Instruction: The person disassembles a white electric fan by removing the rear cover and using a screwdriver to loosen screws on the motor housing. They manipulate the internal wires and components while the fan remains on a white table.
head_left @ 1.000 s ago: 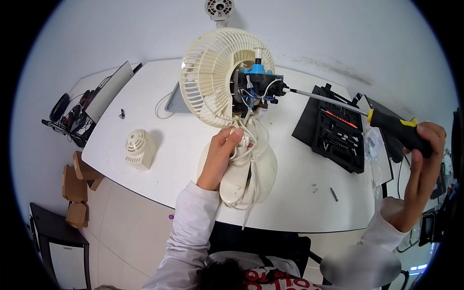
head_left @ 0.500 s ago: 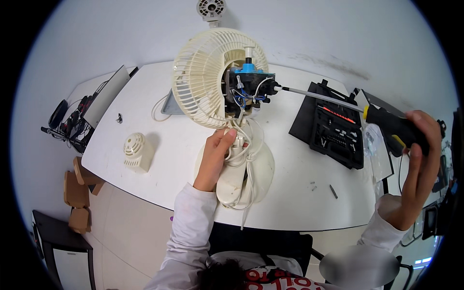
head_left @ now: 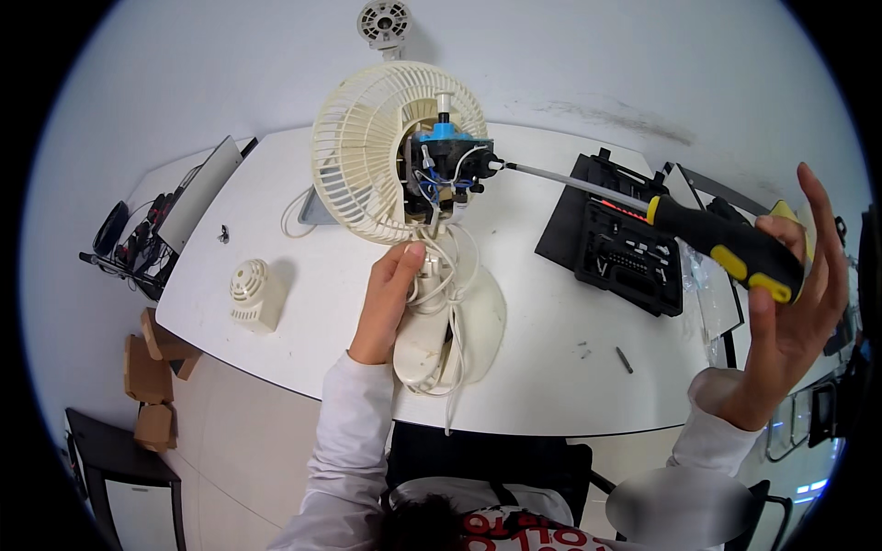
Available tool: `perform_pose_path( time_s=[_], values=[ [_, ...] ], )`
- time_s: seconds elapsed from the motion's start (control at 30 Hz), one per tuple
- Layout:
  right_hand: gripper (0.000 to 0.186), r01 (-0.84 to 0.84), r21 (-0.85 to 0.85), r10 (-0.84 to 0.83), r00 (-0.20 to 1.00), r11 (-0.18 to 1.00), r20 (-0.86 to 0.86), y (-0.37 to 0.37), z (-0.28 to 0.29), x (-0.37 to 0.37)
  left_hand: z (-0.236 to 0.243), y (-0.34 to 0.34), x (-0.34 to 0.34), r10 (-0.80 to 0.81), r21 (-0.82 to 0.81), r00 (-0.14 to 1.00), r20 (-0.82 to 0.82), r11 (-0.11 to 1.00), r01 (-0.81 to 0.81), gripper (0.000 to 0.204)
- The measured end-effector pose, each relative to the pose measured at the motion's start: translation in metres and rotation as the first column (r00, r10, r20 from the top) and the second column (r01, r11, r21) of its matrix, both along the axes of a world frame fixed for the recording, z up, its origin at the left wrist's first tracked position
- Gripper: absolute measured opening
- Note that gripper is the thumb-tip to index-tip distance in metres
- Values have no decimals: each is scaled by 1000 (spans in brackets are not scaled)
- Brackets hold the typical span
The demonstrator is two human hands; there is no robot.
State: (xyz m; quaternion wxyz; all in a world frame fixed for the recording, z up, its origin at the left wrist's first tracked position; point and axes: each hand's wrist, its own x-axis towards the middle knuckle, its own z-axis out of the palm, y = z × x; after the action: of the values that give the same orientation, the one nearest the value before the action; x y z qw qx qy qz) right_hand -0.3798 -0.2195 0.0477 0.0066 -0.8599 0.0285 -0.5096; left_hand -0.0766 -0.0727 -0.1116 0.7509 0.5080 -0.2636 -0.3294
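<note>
A cream desk fan [head_left: 367, 138] stands on the table with the back of its motor [head_left: 450, 165] uncovered, showing a blue part and loose wires. My left hand [head_left: 386, 298] is closed round the fan's neck, just below the cage, beside white cord looped down the stand. My right hand [head_left: 799, 303] holds a long screwdriver [head_left: 726, 243] with a black and yellow handle, between thumb and fingers near its butt end, while other fingers stretch outward. The screwdriver's shaft runs leftward, its tip at the rear knob of the motor.
Left of the fan sits a cream vented motor cover [head_left: 257, 294]. On the right lies an opened black tool case [head_left: 632, 257] with bits and small tools. A small dark bit [head_left: 624, 360] and tiny screws [head_left: 583, 350] rest near the front edge. Behind the fan is a grey tray [head_left: 317, 209].
My right hand has opened its fingers wider around the screwdriver's handle, and the handle has turned to show more yellow. The whole scene has shifted slightly left in view.
</note>
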Motion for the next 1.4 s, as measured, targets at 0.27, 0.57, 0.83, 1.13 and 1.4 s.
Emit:
perform_pose_path(
  time_s=[0.27, 0.57, 0.83, 1.13, 1.4],
  values=[
    [49, -274, 233, 243, 958, 933, 152, 8, -17, 5, 38, 24, -21, 289, 26, 460, 840, 825, -565, 31],
    [38, -405, 279, 327, 901, 871, 287, 7, -26, 10, 68, 43, -49, 215, -127, 63, 975, 765, -632, 33],
    [39, -393, 257, 354, 917, 883, 184, 1, -33, -1, 127, -19, -101, 449, -449, -195, 872, 892, 46, 55],
    [32, -238, 191, 206, 963, 952, 172, 1, -36, -3, 144, -58, -122, 333, -289, -113, 936, 911, 294, 44],
    [40, 149, 493, -162, 987, 857, -17, 18, -35, -17, 127, -68, -131, 358, -337, -58, 932, 913, 230, 35]
  ],
)
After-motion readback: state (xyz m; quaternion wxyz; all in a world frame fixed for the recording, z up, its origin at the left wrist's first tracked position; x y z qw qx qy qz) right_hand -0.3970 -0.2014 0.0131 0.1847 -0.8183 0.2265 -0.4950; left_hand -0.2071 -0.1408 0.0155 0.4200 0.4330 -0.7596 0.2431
